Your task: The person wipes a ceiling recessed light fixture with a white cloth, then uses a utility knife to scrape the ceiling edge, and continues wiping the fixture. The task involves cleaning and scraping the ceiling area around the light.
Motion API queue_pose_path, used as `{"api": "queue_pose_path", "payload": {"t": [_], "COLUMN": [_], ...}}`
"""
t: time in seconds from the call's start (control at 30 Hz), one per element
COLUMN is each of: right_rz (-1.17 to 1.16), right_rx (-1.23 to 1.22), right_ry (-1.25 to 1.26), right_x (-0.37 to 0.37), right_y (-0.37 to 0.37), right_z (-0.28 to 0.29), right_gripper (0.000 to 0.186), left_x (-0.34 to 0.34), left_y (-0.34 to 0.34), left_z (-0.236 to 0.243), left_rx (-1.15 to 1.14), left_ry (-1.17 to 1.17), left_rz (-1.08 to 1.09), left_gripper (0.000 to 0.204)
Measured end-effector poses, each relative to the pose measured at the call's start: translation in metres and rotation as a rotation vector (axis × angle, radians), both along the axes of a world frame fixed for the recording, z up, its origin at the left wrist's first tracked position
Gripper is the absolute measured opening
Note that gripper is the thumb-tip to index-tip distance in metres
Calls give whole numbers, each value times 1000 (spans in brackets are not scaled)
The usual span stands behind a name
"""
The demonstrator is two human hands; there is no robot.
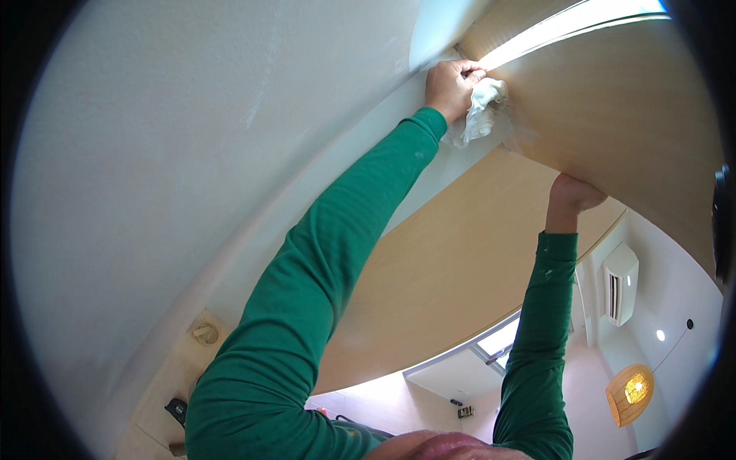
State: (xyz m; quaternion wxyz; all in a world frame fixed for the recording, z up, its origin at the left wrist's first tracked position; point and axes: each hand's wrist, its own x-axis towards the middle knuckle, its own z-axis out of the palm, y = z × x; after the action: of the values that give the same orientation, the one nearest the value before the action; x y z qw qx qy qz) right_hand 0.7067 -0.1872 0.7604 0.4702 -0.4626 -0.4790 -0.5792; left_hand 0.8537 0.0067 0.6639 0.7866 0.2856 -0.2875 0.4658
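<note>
My left hand (456, 88) is raised to the upper corner where a pale wooden panel (613, 92) meets the white surface (153, 169). Its fingers are bent and closed on a crumpled white cloth (487, 103), which hangs beside them, close to a bright narrow strip (552, 34) along the panel. Lower and to the right, my right hand (575, 195) is against the panel's lower edge, its fingers hidden from view. Both arms are in green sleeves.
Another broad wooden board (429, 245) spans the middle behind my arms. At lower right are a white air conditioner (619, 284), a woven pendant lamp (630, 395) and a skylight window (498, 341). A small round beige fitting (205, 332) sits at lower left.
</note>
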Motion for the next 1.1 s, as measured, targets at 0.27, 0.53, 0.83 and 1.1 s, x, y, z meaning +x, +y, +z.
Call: {"api": "queue_pose_path", "payload": {"t": [0.27,0.53,0.83,1.1], "right_rz": [51,-14,10,15], "right_rx": [13,25,-20,-17], "right_ry": [20,1,1,-13], "right_x": [4,3,1,2], "right_y": [-4,2,-1,-3], "right_z": [5,-1,0,4], "right_gripper": [47,51,47,49], "left_x": [4,-3,0,6], "left_y": [21,8,7,11], "left_z": [4,-1,-3,2], "left_rx": [169,42,87,126], "left_ry": [-25,22,10,-50], "left_rz": [372,537,481,582], "left_gripper": [21,22,18,18]}}
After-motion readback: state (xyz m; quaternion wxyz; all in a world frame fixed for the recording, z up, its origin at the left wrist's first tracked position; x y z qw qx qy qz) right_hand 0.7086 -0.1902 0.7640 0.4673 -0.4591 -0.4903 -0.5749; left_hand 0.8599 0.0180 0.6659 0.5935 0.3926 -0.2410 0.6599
